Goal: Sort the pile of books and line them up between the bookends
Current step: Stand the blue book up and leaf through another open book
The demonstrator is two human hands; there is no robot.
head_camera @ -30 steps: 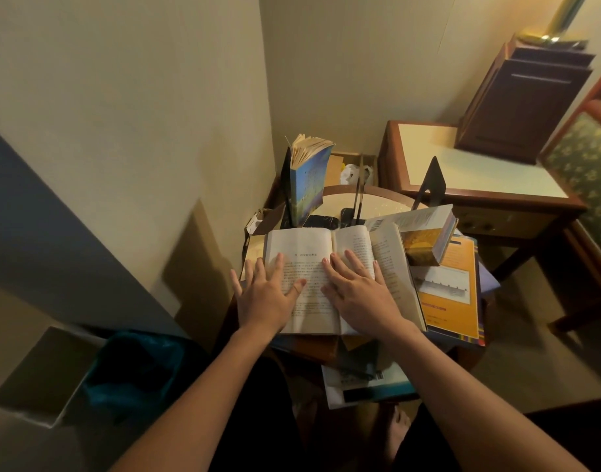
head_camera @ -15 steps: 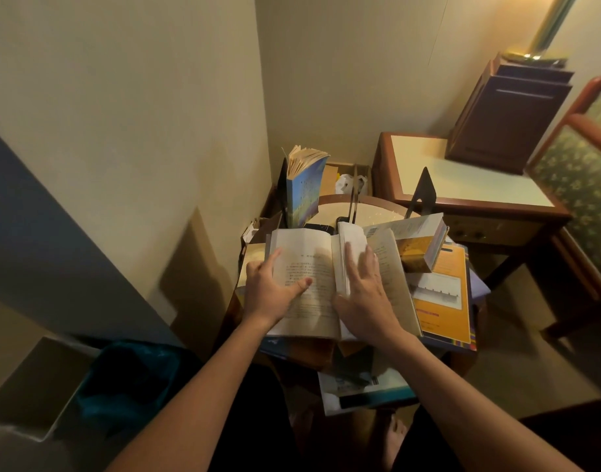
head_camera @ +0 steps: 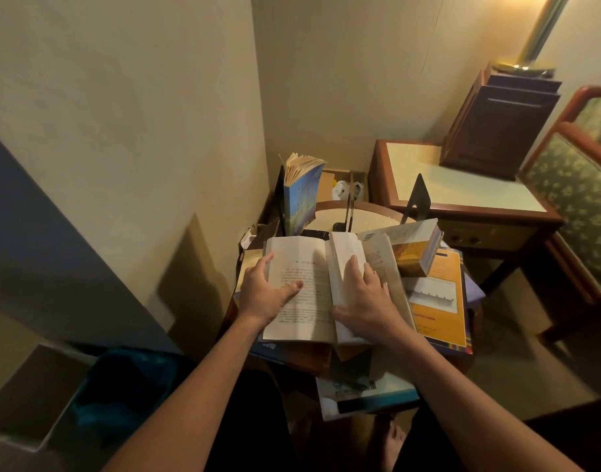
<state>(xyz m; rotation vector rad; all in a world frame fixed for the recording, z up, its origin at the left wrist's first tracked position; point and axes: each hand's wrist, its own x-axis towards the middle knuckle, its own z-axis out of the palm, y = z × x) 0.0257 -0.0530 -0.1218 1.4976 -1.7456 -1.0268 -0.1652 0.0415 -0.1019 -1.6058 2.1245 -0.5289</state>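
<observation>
Beyond the fingertips, table: round wooden-rimmed table (head_camera: 377, 212) crowded to its near edge; bare top only between the bookends.
Pile: orange-covered paperback (head_camera: 442, 301) lies right of the fingers, overhanging the rim.
Open book: white-paged open book (head_camera: 302, 291) tops the pile; print too small to read.
Upright book: blue paperback (head_camera: 301, 199) stands against the far-left black metal bookend (head_camera: 279, 199).
Right bookend: black metal bookend (head_camera: 418, 195) stands clear.
Left hand (head_camera: 265, 294): spread flat on the left page.
Right hand (head_camera: 367, 298): fingers lifting a sheaf of right-hand pages.
</observation>
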